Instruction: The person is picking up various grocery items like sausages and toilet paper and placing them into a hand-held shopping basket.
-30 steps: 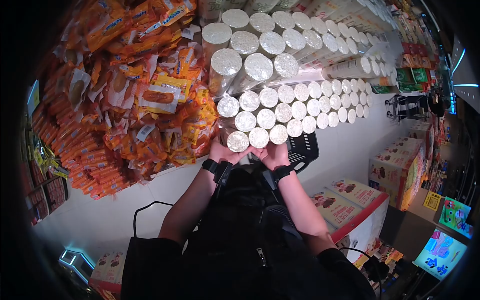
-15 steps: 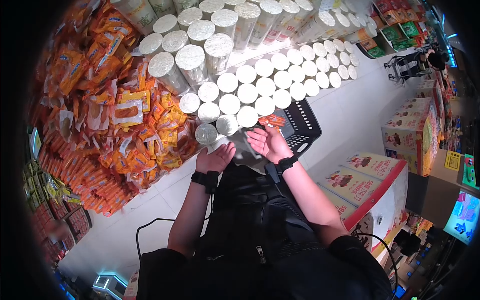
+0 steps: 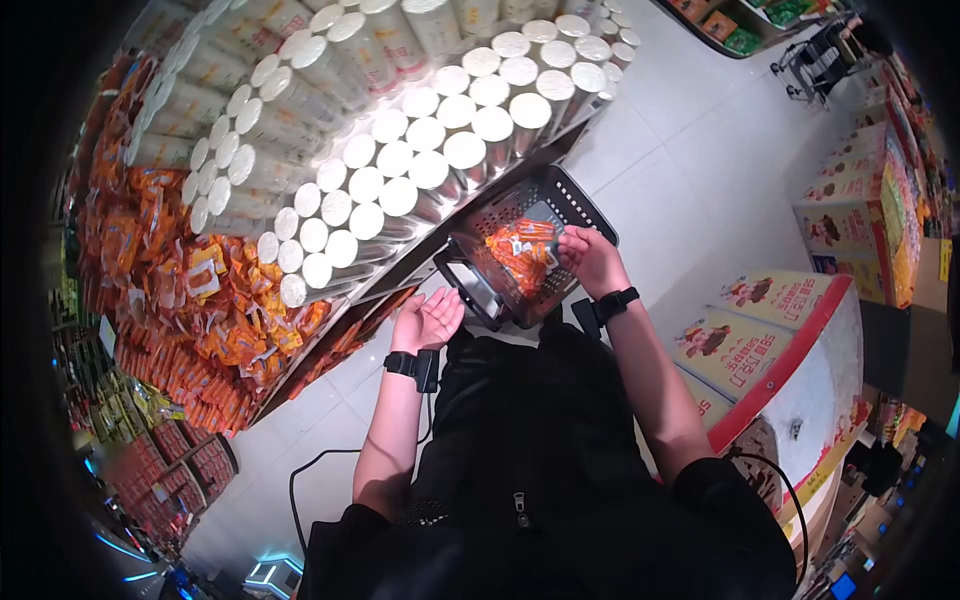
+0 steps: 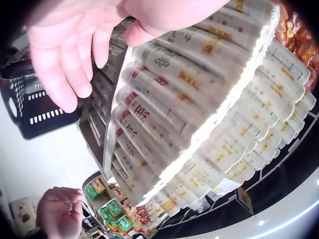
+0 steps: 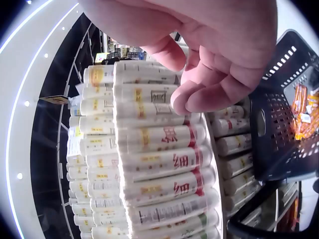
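Observation:
In the head view a black shopping basket [image 3: 588,202] with perforated walls stands on the floor in front of me, holding orange-wrapped packets [image 3: 520,252]. My right hand [image 3: 592,262] hovers over the basket's right side, its fingers loosely bent; the right wrist view shows nothing between them. To the basket's left, my left hand [image 3: 428,320] is palm up with relaxed fingers, close by the basket's black handle [image 3: 478,312]. Nothing lies on that palm. Rows of white-topped cylindrical packs [image 3: 396,160] stand on the shelf beyond both hands.
Piled orange snack packets [image 3: 240,325] fill the display at left. A stack of printed cartons [image 3: 745,345] stands at my right. Tiled floor [image 3: 690,165] stretches between the shelf and the cartons. At the far right stands a shopping cart [image 3: 812,70].
My hands have moved apart, away from the front row of cylindrical packs. The right has shifted over toward the basket. The view has turned, and the basket now shows fully.

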`<state>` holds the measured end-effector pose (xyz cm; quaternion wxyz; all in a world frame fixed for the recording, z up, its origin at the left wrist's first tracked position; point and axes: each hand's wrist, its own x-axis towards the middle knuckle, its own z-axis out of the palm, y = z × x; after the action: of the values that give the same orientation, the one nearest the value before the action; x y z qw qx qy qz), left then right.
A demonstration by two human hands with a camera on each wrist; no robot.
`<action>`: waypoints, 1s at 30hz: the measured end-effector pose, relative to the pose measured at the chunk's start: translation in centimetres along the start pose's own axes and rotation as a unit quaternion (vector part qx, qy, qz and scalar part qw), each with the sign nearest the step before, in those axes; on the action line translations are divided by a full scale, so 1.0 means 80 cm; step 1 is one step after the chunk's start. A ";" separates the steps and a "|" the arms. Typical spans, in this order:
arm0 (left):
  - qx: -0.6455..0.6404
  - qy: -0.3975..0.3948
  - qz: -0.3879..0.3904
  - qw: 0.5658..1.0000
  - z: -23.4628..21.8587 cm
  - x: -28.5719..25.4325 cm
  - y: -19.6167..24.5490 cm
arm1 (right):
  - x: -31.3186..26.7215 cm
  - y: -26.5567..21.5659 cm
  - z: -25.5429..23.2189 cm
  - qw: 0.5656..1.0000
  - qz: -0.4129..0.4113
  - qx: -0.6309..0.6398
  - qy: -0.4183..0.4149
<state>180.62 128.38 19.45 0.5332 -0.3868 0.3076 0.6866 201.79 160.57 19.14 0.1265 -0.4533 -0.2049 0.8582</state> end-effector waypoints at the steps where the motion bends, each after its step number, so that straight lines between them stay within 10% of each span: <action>1: 0.020 0.011 0.004 1.000 0.009 0.007 -0.019 | 0.001 -0.013 -0.029 1.000 -0.004 0.003 -0.016; 9: 0.423 0.092 0.149 0.889 0.017 -0.010 -0.131 | 0.005 -0.007 -0.188 0.986 0.008 -0.146 0.081; 20: 0.593 0.399 0.077 0.695 -0.383 -0.090 -0.200 | 0.008 0.098 -0.143 0.900 0.023 -0.421 -0.107; 29: 0.355 0.421 0.195 0.812 -0.459 -0.182 -0.369 | 0.096 0.213 -0.053 0.793 -0.080 -0.532 -0.287; 30: 0.341 0.433 0.209 0.808 -0.494 -0.177 -0.393 | 0.048 0.187 0.017 0.769 0.008 -0.592 -0.242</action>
<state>221.02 95.99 11.06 0.2860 -0.3637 0.7943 0.3938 198.04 148.58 10.06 -0.2278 -0.2176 -0.6927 0.6488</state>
